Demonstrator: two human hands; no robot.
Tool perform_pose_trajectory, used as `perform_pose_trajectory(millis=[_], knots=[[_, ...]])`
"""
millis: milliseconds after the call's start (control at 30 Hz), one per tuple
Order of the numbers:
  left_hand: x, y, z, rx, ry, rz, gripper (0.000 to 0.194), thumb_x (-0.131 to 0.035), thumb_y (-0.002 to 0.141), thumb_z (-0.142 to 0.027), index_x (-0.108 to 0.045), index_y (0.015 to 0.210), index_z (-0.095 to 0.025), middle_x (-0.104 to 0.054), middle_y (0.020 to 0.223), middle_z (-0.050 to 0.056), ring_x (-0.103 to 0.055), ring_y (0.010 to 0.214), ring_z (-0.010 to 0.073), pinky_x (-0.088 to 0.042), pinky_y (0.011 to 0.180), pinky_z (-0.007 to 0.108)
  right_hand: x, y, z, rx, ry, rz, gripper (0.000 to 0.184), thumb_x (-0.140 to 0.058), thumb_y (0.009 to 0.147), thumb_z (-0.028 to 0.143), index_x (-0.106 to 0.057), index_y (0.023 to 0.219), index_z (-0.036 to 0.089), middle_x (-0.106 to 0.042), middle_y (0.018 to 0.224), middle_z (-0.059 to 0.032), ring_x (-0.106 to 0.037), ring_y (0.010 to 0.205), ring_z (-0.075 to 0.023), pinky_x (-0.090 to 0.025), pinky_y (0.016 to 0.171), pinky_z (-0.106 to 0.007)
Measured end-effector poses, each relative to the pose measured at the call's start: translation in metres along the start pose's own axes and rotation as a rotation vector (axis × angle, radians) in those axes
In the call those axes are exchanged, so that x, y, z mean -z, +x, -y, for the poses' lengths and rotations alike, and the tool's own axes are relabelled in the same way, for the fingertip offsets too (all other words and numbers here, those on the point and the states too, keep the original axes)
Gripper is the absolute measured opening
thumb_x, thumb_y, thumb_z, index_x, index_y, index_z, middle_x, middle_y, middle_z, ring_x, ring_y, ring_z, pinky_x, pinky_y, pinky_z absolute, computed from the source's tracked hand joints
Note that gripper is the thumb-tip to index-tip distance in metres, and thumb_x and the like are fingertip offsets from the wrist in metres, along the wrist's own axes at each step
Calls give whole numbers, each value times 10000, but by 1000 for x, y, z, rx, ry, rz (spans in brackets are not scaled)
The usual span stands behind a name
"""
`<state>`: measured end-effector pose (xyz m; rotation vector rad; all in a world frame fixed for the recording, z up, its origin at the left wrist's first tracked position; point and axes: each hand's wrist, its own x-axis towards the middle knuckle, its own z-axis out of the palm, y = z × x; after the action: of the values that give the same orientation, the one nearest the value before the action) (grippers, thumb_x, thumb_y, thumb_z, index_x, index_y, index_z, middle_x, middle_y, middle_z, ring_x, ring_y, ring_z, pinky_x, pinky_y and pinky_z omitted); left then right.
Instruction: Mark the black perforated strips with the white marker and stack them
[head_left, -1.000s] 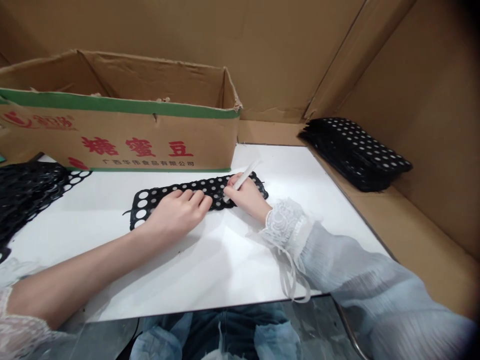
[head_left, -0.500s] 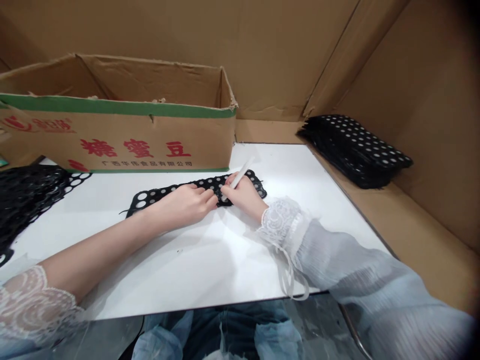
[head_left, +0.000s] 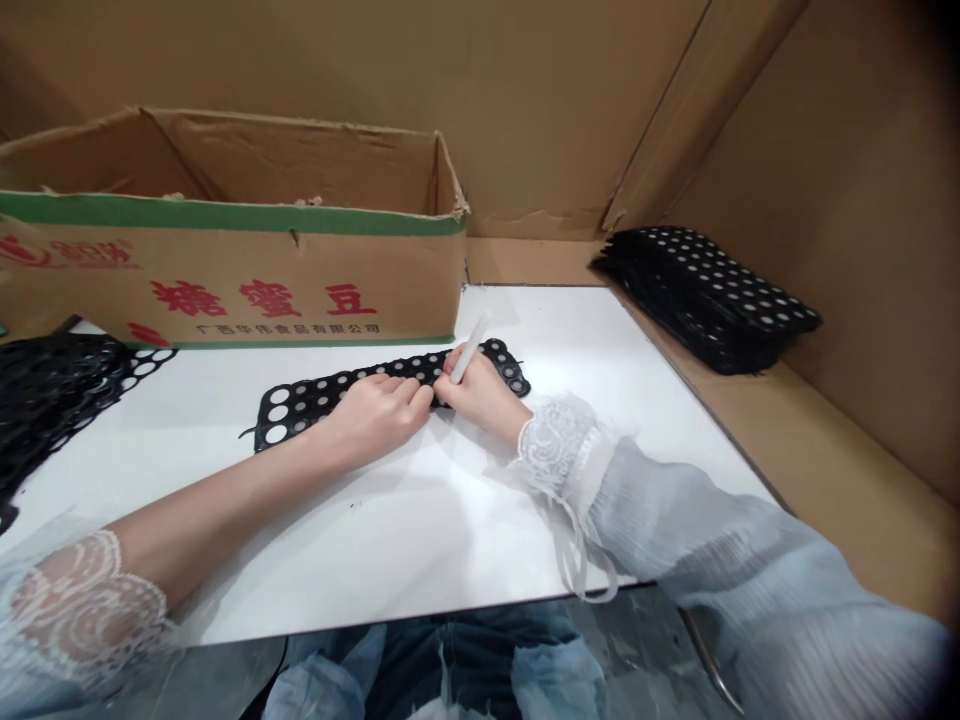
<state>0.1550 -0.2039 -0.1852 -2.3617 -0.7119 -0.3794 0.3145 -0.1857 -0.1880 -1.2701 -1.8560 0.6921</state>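
A black strip full of round holes point(head_left: 315, 394) lies flat on the white board point(head_left: 420, 510). My left hand point(head_left: 375, 412) rests on the strip's middle with its fingers curled, pressing it down. My right hand point(head_left: 480, 395) is closed round a thin white stick point(head_left: 468, 348), held like a pen. The stick's lower tip meets the strip just right of my left fingertips. The strip's right end point(head_left: 510, 368) shows beyond my right hand.
An open cardboard box with a green band and red characters point(head_left: 232, 265) stands behind the strip. A stack of black holed strips point(head_left: 705, 295) sits on the cardboard ledge at right. A tangled heap of black strips point(head_left: 52, 385) lies at the left edge. Cardboard walls enclose the back and right.
My left hand slid right along the strip and curled up close against my right hand. The white stick stands steeper now. The view has shifted slightly.
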Motion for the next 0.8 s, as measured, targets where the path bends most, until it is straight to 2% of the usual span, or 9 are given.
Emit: perform_pose_trajectory(millis=[133,233,333,400,467,533,600,700,800], knots=[[0,0,-2,138,-5,-37,229,-418,789,-199,-471,570,-159,-471,491,-1,-469,446,124,-331,457,255,-2,-1,-1,88,-37,-12,223,-423,615,118,-250,511,212,-351,588,12,-386,605,-128,-389,669,-292],[2,-1,2,64,-75,57,235,-397,809,-200,-496,602,-153,-501,539,12,-488,488,132,-348,486,262,0,-2,-4,87,-55,-31,214,-432,631,148,-269,505,207,-394,606,1,-414,624,-132,-389,664,-290],[6,-4,7,32,-245,166,263,-402,832,-309,-543,673,-154,-547,613,27,-529,581,148,-387,551,265,4,2,-8,8,-24,-44,175,-450,654,194,-348,512,193,-473,627,-5,-460,628,-129,-395,647,-274],[7,-4,8,170,-371,179,291,-398,834,-381,-571,768,-157,-593,717,46,-559,687,171,-423,646,288,7,6,-11,-16,5,-96,148,-453,687,232,-416,551,186,-526,680,-13,-501,666,-134,-405,685,-275],[4,-2,7,372,-431,160,312,-366,849,-368,-564,938,-144,-611,910,82,-557,876,208,-412,813,344,8,11,-12,21,18,-131,177,-442,730,270,-448,575,184,-563,763,-31,-533,747,-146,-404,755,-286],[-3,0,4,526,-427,173,358,-329,862,-314,-491,1108,-111,-545,1120,124,-463,1090,247,-328,953,407,9,15,-13,63,22,-100,217,-430,763,305,-462,586,183,-585,835,-45,-546,816,-153,-392,811,-292],[-11,2,2,584,-440,228,401,-308,858,-280,-426,1184,-78,-458,1235,158,-363,1194,271,-281,994,443,8,16,-13,71,22,-44,244,-423,784,344,-482,610,182,-601,869,-48,-552,837,-154,-389,824,-289],[-18,2,3,601,-560,279,389,-323,831,-257,-429,1149,-62,-459,1206,177,-390,1158,272,-323,963,432,8,15,-13,81,13,16,269,-420,799,384,-506,643,183,-613,872,-45,-557,830,-154,-391,814,-285],[-17,2,9,666,-702,245,338,-392,779,-261,-441,1071,-98,-533,1048,132,-484,1015,247,-386,882,399,9,13,-13,81,30,26,277,-419,806,393,-497,640,185,-619,875,-44,-560,815,-154,-397,790,-283]])
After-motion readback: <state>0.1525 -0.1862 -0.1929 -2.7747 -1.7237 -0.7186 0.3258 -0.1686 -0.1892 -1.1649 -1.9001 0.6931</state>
